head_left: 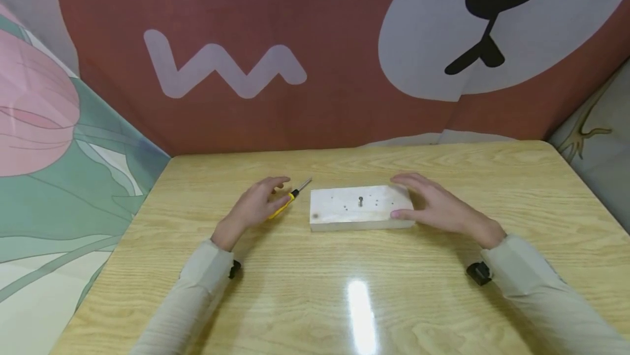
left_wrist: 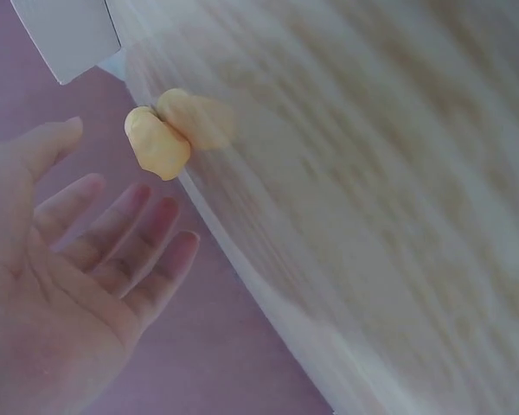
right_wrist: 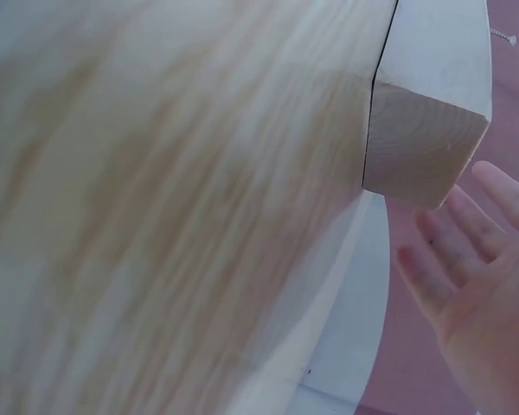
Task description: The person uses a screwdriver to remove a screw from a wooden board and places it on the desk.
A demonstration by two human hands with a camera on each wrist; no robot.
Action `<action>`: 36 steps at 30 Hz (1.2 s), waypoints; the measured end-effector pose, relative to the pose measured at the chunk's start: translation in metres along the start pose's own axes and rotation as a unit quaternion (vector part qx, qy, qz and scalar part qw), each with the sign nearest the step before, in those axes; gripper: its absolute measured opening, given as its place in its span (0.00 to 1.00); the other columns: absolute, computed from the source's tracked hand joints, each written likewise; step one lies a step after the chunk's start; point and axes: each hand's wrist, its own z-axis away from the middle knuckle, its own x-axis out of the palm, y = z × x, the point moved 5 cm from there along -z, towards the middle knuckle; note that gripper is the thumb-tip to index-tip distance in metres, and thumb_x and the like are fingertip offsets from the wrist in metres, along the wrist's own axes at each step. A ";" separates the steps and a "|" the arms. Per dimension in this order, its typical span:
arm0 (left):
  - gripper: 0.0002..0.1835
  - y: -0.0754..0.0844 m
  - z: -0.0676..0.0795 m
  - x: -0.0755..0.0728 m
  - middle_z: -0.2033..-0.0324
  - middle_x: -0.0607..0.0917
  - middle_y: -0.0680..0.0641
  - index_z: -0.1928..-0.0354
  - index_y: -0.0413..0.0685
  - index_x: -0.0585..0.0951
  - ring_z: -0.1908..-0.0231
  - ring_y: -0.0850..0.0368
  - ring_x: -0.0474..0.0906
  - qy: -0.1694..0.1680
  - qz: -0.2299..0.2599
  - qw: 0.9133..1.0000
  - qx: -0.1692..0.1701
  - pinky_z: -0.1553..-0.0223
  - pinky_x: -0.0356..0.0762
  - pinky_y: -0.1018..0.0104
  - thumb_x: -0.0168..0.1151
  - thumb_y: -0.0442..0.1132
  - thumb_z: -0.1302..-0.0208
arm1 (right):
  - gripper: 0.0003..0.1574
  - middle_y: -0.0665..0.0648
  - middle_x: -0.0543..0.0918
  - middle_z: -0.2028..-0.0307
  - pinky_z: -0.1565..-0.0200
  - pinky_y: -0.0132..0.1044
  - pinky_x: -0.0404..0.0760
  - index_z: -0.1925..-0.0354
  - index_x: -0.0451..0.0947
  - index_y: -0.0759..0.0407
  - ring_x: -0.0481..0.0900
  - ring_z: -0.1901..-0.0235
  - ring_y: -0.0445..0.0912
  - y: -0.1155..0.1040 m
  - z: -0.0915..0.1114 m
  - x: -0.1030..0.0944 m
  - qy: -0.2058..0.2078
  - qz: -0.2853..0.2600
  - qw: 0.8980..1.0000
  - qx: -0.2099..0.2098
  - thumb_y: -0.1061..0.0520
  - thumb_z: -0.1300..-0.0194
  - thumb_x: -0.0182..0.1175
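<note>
A pale wooden block (head_left: 339, 211) lies lengthwise on the table, with a screw (head_left: 361, 201) standing upright out of its top among several small holes. To its left is a screwdriver (head_left: 280, 210) with a yellow handle, its metal tip pointing away toward the back right. My left hand (head_left: 256, 202) hovers beside the handle with relaxed fingers; the left wrist view has a gap between them and the yellow handle end (left_wrist: 156, 143). At the block's right end, my right hand (head_left: 438, 204) spreads thumb and fingers around the corners, holding nothing.
The wood-grain table (head_left: 295, 284) runs back to a red printed wall covering (head_left: 236, 120). Another printed covering (head_left: 113, 141) stands along the left side. A black wrist device (head_left: 478, 273) sits under the right sleeve, and a bright reflection shows on the tabletop near the front.
</note>
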 end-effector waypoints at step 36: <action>0.16 -0.009 0.000 0.009 0.64 0.86 0.45 0.47 0.43 0.82 0.69 0.57 0.76 -0.081 -0.048 0.994 -0.047 0.66 0.75 0.65 0.67 0.37 0.36 | 0.48 0.65 0.67 0.29 0.35 0.64 0.68 0.31 0.67 0.64 0.63 0.30 0.64 -0.004 0.006 0.005 -0.004 0.033 0.999 -0.032 0.41 0.39 0.69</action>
